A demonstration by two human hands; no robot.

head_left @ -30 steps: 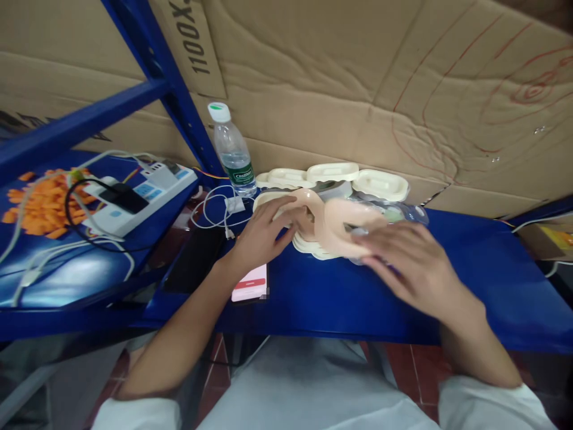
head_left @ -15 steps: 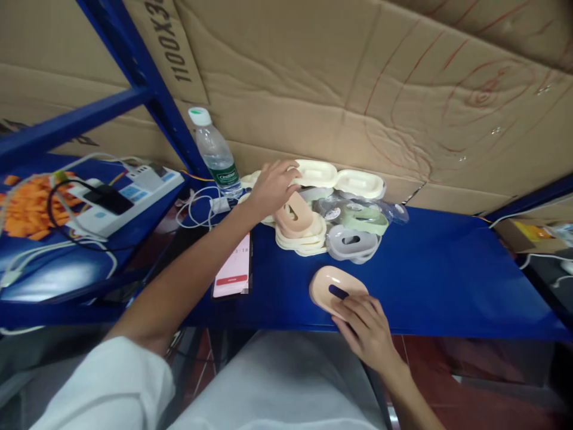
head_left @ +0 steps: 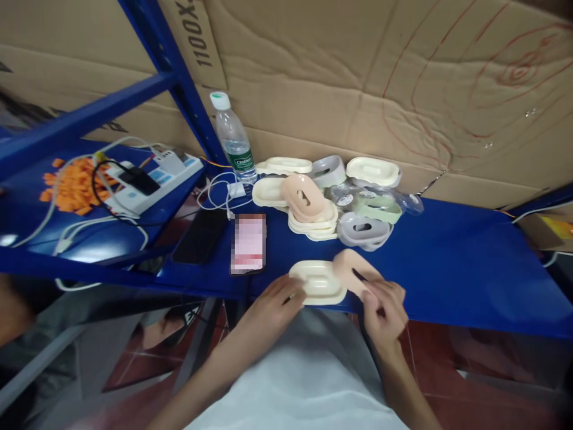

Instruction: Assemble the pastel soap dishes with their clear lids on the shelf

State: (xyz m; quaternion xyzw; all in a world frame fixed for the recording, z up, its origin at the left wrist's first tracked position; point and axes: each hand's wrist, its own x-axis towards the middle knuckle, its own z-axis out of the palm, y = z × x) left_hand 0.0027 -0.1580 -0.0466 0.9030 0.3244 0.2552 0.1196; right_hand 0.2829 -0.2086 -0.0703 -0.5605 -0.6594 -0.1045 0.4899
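Observation:
At the table's front edge, my left hand [head_left: 283, 297] grips the left end of a cream oval plastic tray [head_left: 326, 280], its hollow side up. My right hand [head_left: 385, 307] pinches a peach oval plastic cover [head_left: 351, 263] with a slot, tilted up. The cover's left end overlaps the tray's right end; whether they touch I cannot tell. Beyond them, another peach cover [head_left: 302, 197] rests on a stack of cream trays [head_left: 316, 228]. Beside that stack lie a grey slotted piece [head_left: 363, 228] and a green piece [head_left: 380, 207].
A phone [head_left: 248, 245] and a dark flat device [head_left: 200, 237] lie left of my hands. Behind stands a water bottle [head_left: 236, 140] near white cables. Further left are a power strip [head_left: 156, 185] and orange pieces [head_left: 76, 188]. Cardboard [head_left: 313, 77] walls the back.
My left hand has come back from the pile to the front edge with a cream tray. My right hand has lifted and tilted the peach cover beside it. The view has shifted slightly.

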